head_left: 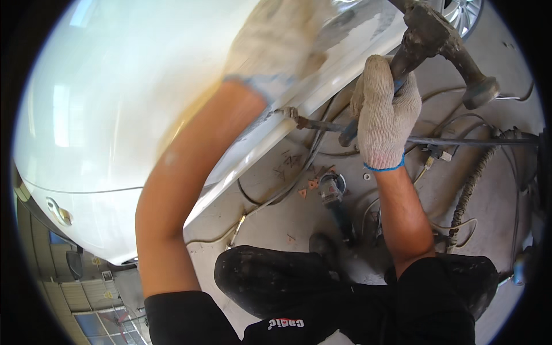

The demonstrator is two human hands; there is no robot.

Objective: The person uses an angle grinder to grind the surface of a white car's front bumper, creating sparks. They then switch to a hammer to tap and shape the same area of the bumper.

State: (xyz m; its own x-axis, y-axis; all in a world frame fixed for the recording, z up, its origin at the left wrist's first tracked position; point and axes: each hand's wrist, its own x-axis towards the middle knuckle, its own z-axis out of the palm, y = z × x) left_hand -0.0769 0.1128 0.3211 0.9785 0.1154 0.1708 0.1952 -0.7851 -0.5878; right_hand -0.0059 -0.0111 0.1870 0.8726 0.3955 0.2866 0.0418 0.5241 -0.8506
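Observation:
My left hand [276, 40], in a pale knit glove with a blue cuff, is over the lower side of the white car body [115, 126]. Motion smears it, and its fingers cannot be made out. Beside the sill, my right hand [382, 112], gloved alike, is closed around the handle of a hammer [428, 35]. The worn dark hammer head sticks out beyond the fist, and the handle end shows on the other side. A long metal bar [471, 141] runs behind my right wrist, and its clamp-like end [294, 118] meets the sill edge. Grey patches [368, 29] mark the panel.
On the floor lie an angle grinder [333, 198], small orange triangular pieces [313, 184] and a washer [367, 176]. Cables and hoses [313, 152] cross beneath the sill; a wrapped hose [472, 178] is at the right. A car wheel [463, 14] shows at the top right.

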